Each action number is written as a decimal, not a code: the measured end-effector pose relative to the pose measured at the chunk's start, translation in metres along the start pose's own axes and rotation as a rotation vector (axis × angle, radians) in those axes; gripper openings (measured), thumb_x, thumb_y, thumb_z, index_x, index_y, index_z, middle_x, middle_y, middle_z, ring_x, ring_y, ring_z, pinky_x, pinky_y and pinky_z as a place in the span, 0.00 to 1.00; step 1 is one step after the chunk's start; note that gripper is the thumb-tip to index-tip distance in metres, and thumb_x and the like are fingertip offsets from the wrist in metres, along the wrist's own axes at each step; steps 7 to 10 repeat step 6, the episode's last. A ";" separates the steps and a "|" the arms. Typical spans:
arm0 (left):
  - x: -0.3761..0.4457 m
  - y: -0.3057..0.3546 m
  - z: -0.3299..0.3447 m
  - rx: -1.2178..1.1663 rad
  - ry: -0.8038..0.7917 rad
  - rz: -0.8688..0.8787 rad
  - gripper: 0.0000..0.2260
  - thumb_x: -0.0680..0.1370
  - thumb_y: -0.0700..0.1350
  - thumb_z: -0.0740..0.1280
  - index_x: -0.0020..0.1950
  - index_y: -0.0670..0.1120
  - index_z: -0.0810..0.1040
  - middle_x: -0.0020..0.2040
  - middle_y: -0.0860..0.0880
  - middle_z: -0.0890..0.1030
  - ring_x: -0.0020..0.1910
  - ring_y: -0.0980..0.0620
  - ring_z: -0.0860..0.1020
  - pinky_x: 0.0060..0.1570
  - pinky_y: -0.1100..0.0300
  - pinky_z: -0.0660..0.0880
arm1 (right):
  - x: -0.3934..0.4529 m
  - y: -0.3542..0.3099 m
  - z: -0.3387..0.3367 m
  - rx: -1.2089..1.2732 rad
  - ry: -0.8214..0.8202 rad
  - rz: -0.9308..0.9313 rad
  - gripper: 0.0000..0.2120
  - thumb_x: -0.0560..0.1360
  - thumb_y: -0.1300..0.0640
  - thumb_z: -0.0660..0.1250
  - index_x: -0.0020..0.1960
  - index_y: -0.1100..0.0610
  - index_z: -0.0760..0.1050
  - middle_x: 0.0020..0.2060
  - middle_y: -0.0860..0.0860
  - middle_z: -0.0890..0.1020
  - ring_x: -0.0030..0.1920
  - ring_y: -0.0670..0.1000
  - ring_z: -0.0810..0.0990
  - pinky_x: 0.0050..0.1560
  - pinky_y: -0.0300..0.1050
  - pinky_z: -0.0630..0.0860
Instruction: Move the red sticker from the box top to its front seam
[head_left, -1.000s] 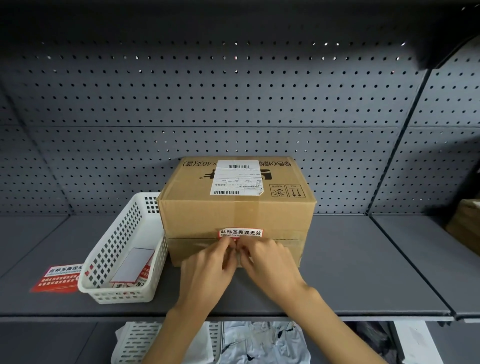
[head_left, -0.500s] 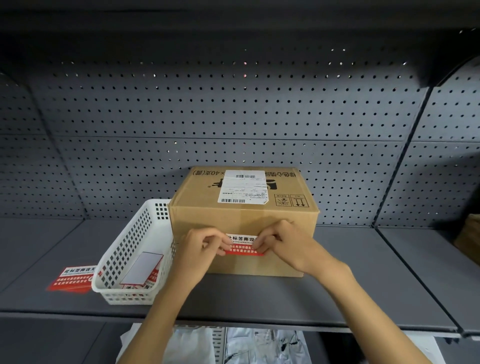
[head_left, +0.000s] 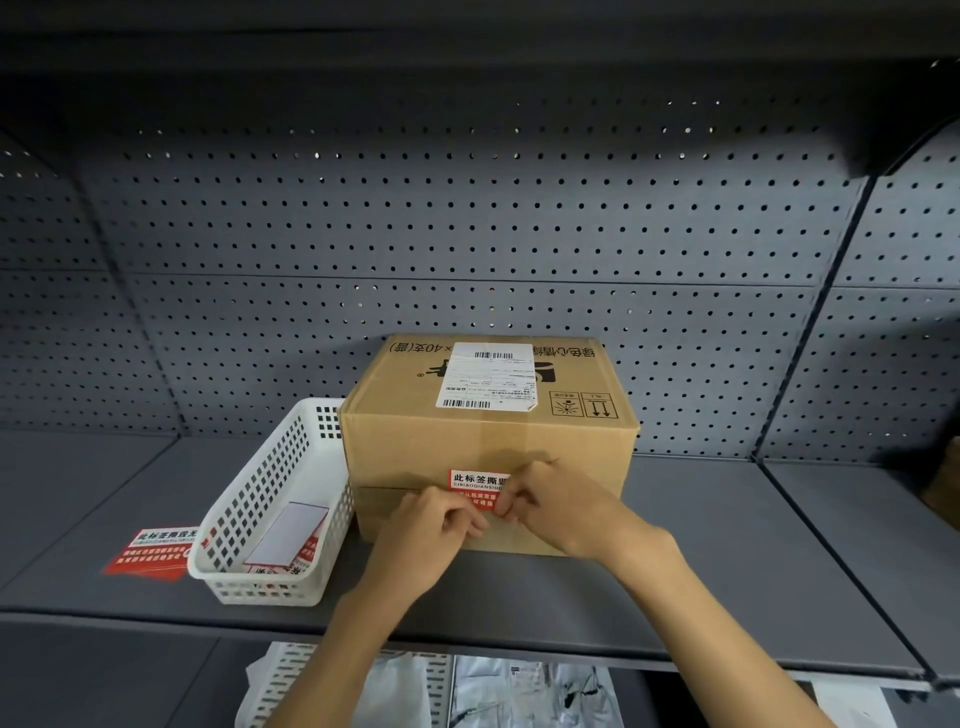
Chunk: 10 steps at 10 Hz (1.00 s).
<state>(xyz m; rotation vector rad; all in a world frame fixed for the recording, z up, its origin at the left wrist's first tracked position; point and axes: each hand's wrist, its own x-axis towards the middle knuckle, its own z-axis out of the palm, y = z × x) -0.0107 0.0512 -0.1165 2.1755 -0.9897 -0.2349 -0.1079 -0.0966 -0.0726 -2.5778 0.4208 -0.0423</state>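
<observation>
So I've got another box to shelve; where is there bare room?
Right of the box, the shelf is bare up to the divider. The left is crowded: basket against the box, stickers beyond it. Both hands work in front.

A plain brown cardboard box (head_left: 488, 447) is seen, printed with black characters and black handling symbols on its top. A white shipping label (head_left: 488, 375) with black barcodes and fine black text is carried on that top. The red sticker (head_left: 477, 486) is marked by a white band with black characters above red ground with white lettering. A white basket (head_left: 270, 506) is patterned with a grid of small square holes. A red and white sheet (head_left: 150, 552) is shown on the dark grey shelf (head_left: 675, 587). The grey back panel (head_left: 467, 234) is dotted with regular rows of holes.
</observation>
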 end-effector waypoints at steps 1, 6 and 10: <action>-0.003 -0.001 0.000 -0.036 -0.039 -0.015 0.14 0.79 0.40 0.61 0.45 0.51 0.86 0.42 0.56 0.87 0.39 0.62 0.84 0.49 0.56 0.81 | -0.004 0.000 0.001 -0.016 -0.055 0.017 0.15 0.75 0.62 0.59 0.50 0.53 0.84 0.52 0.54 0.84 0.54 0.56 0.81 0.59 0.51 0.77; -0.002 0.043 -0.036 -0.207 0.099 0.123 0.16 0.80 0.37 0.59 0.49 0.49 0.86 0.44 0.54 0.87 0.40 0.57 0.84 0.43 0.62 0.79 | -0.025 -0.014 -0.053 0.068 -0.121 -0.075 0.11 0.77 0.65 0.57 0.39 0.57 0.74 0.33 0.54 0.85 0.37 0.55 0.85 0.47 0.44 0.80; -0.002 0.043 -0.036 -0.207 0.099 0.123 0.16 0.80 0.37 0.59 0.49 0.49 0.86 0.44 0.54 0.87 0.40 0.57 0.84 0.43 0.62 0.79 | -0.025 -0.014 -0.053 0.068 -0.121 -0.075 0.11 0.77 0.65 0.57 0.39 0.57 0.74 0.33 0.54 0.85 0.37 0.55 0.85 0.47 0.44 0.80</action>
